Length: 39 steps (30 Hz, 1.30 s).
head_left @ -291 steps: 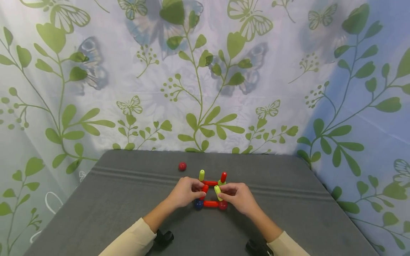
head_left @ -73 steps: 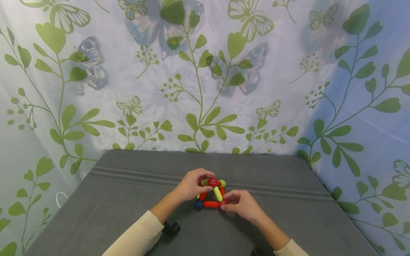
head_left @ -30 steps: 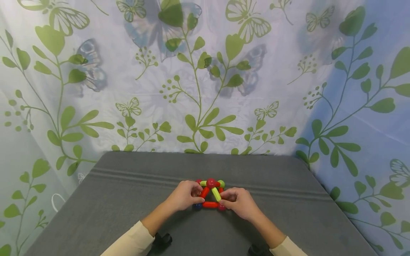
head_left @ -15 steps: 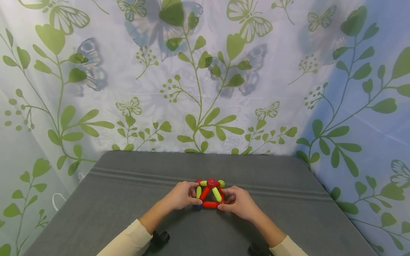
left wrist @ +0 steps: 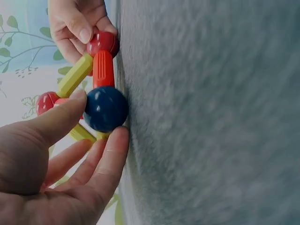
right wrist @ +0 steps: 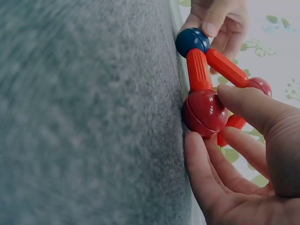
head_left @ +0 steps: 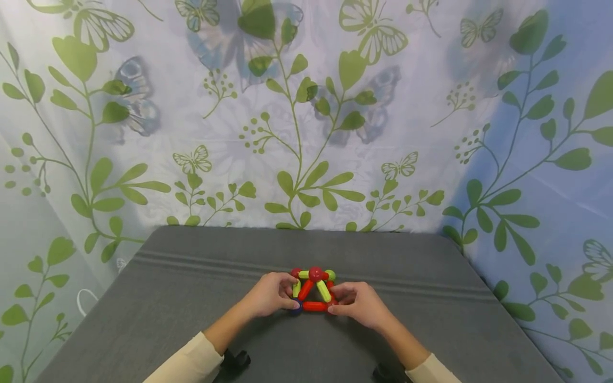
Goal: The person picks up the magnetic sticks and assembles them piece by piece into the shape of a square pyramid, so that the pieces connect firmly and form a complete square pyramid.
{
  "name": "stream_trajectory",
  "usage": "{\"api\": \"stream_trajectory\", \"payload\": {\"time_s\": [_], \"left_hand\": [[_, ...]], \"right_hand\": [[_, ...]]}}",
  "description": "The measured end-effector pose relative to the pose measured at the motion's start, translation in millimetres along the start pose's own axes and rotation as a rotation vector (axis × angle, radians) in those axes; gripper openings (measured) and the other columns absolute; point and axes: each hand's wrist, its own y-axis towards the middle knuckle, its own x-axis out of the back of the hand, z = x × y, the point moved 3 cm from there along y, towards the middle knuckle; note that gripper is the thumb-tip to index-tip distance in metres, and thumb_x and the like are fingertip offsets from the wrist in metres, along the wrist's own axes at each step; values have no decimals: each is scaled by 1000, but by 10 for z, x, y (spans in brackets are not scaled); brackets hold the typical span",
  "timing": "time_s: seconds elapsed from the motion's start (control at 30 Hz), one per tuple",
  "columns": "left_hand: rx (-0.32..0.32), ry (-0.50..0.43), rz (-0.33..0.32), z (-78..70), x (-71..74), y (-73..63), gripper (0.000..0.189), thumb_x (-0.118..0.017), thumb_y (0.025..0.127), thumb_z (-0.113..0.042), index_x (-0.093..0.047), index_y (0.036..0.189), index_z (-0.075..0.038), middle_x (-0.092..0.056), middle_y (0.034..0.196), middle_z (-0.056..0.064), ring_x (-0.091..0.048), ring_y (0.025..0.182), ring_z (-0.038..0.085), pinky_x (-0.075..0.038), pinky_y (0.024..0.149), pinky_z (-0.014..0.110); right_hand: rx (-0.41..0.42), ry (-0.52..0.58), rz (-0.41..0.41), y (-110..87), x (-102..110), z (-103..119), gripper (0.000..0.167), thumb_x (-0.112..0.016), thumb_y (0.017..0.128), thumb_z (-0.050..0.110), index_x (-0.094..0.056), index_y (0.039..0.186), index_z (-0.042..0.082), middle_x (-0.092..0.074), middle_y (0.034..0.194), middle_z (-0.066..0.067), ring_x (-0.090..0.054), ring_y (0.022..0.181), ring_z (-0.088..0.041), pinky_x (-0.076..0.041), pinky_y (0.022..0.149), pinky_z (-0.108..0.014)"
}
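A pyramid of magnetic sticks and balls stands on the grey table. Its top is a red ball (head_left: pixel 315 274), joined by a slanted red stick (head_left: pixel 306 290) and a slanted yellow-green stick (head_left: pixel 323 291) to the front corners. My left hand (head_left: pixel 272 293) pinches the blue ball (left wrist: pixel 106 109) at the front left corner between thumb and fingers. At the front right corner, the fingers and thumb of my right hand (head_left: pixel 358 303) hold another red ball (right wrist: pixel 205 113). A red stick (head_left: pixel 314 306) links these two. Behind sit a green ball (head_left: pixel 330 275) and a red ball (head_left: pixel 296 273).
The grey table (head_left: pixel 191 287) spreads out around the pyramid. A curtain (head_left: pixel 306 117) with leaves and butterflies hangs behind it. Black straps (head_left: pixel 235 361) show near the sleeves, and a white cable (head_left: pixel 86 302) lies beyond the left edge.
The loose red ball from the table now tops the pyramid, where the upright sticks meet. My left hand has come down from it to the blue ball. My right hand stays at the right corner.
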Motion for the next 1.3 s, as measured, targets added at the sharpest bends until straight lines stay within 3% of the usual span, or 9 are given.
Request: {"api": "stream_trajectory", "payload": {"time_s": [0.1,0.23,0.4,0.7,1.3], "left_hand": [[19,-76,-12,12,-2,-38,39,-88,80,-14,-72,114,-4,-67,94,5,-68,81,13,-60,74,30],[24,-106,-26,27,-12,-52,26,-87,82,-14,-74,103,-6,-70,91,2,-68,78,13,-58,69,29],[43,-107,-33,67,-31,-24,18,-84,85,-15,-75,99,-7,-71,87,0,-67,72,12,-56,65,29],[24,-83,-63,99,3,53,22,-86,81,-9,-75,100,-7,-72,89,1,-66,80,12,-58,72,29],[39,-129,-67,126,11,97,24,-87,80,-7,-75,100,-7,-74,94,3,-68,84,14,-59,76,33]], "right_hand": [[-11,14,-10,-16,4,-4,39,-87,83,25,-76,116,8,-76,102,-6,-70,84,-13,-57,68,-26],[-14,5,-32,-12,-4,-8,35,-87,83,27,-78,111,8,-77,98,-4,-71,84,-12,-57,71,-26],[-18,-12,-67,37,-23,-38,32,-87,82,30,-80,108,12,-78,96,-1,-70,84,-13,-58,73,-25],[-51,4,-115,141,-13,-75,31,-89,80,27,-80,106,13,-78,95,-1,-71,85,-14,-58,74,-28],[-89,-8,-99,194,-1,-114,34,-91,77,26,-80,106,13,-76,100,-1,-68,84,-14,-57,73,-31]]}}
